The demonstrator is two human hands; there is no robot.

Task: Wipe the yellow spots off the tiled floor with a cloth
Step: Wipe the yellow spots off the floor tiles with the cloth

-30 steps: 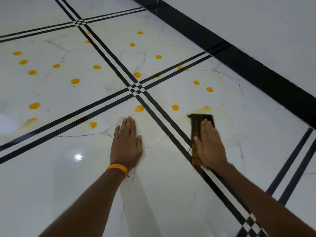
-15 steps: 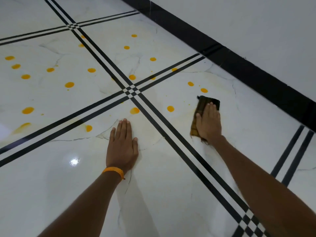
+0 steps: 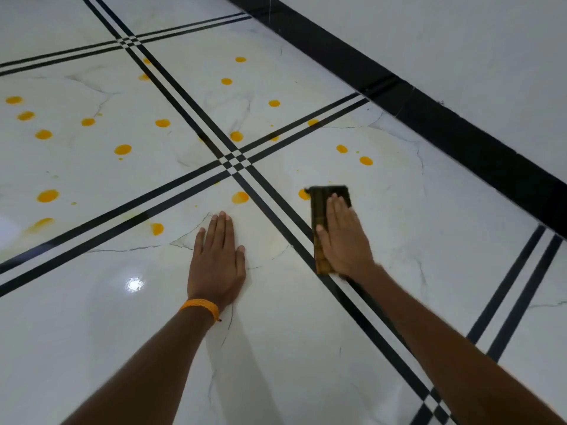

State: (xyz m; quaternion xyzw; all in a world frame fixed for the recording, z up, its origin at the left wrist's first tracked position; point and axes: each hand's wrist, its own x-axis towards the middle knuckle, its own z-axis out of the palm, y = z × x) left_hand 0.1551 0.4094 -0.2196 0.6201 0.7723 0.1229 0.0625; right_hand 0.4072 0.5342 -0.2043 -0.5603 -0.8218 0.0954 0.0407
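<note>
A dark folded cloth (image 3: pixel 320 207) lies flat on the white tiled floor (image 3: pixel 429 228), and my right hand (image 3: pixel 345 237) presses down on it with fingers straight. The cloth's far left corner touches a yellow spot (image 3: pixel 303 194). My left hand (image 3: pixel 218 260) rests flat on the floor, fingers together, holding nothing, with an orange band at the wrist. Another yellow spot (image 3: pixel 240 197) sits just beyond its fingertips. Several more yellow spots are scattered across the tiles to the left and further away, such as a spot (image 3: pixel 366 161) and one far left spot (image 3: pixel 47 196).
Black double stripes (image 3: pixel 276 207) cross the floor in a grid, meeting at a junction (image 3: pixel 234 162). A black skirting band (image 3: pixel 429 118) runs along the white wall (image 3: pixel 460 41) at the upper right. A light glare (image 3: pixel 134 284) shines on the tile near my left arm.
My right hand has pulled the cloth back toward me and leftward, up to the yellow spot beside the stripes. The left hand has stayed planted on the floor.
</note>
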